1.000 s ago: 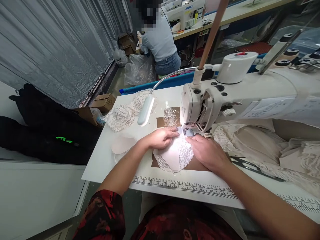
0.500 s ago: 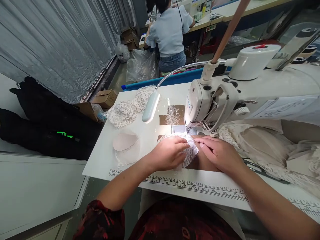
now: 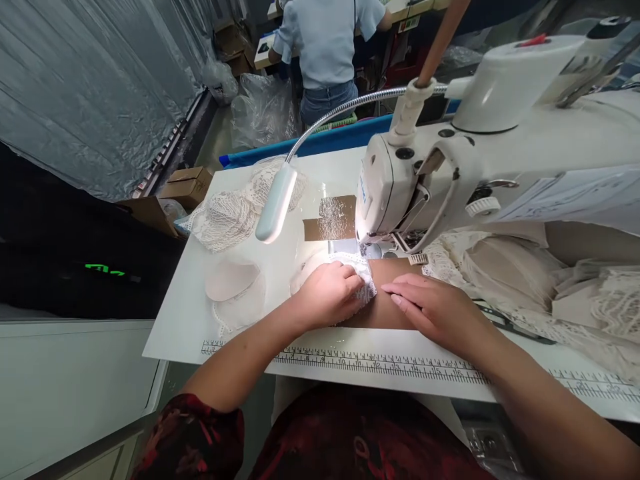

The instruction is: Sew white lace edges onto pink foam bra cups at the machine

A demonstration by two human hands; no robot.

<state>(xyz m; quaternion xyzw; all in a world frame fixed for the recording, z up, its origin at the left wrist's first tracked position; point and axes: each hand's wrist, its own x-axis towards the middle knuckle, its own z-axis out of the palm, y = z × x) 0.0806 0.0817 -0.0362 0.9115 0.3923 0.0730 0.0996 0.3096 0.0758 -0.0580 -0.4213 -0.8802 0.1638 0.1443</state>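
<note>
My left hand (image 3: 330, 293) has its fingers curled onto a white lace bra cup (image 3: 367, 285), pinching the fabric just in front of the sewing machine's needle area (image 3: 364, 250). Part of the cup is hidden beneath that hand. To the right, my right hand (image 3: 430, 303) rests over the brown patch (image 3: 385, 313) on the table, thumb and fingers drawn together. Something thin and dark shows between them, too small to name. A small gap separates its fingertips from the lace.
The white sewing machine (image 3: 430, 173) fills the right side. A lamp (image 3: 277, 203) hangs over the table. Lace cups (image 3: 227, 220) and a beige cup piece (image 3: 235, 287) lie left; more lace fabric (image 3: 515, 273) lies right. A printed ruler (image 3: 350, 360) runs along the front edge. Another person (image 3: 325, 47) sits ahead.
My right hand has come away from the lace cup's edge. My left hand and the cup have shifted slightly left, showing more of the brown patch. The view has also tilted.
</note>
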